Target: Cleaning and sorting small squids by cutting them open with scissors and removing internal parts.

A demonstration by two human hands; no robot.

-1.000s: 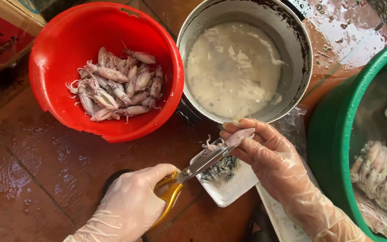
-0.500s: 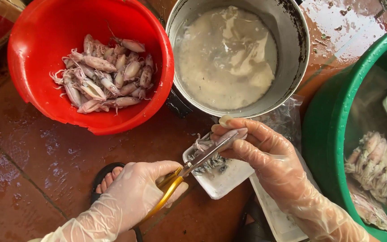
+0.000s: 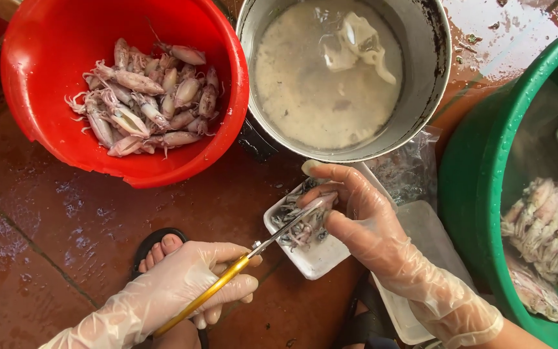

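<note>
- Wet brown floor tiles (image 3: 46,213) carry a green tub (image 3: 479,194), a red basin (image 3: 53,71) of squid and a steel pot (image 3: 434,71).
- Right hand (image 3: 382,239) pinches a small squid (image 3: 318,205) over a white tray (image 3: 321,258).
- Left hand (image 3: 195,284) grips yellow-handled scissors (image 3: 247,265), blades at the squid; trimming looks in hand, needing a steady snip.

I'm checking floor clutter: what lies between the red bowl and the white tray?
In the head view, only bare wet brown floor lies between the red bowl and the white tray; the metal pot sits off to the side.
</note>
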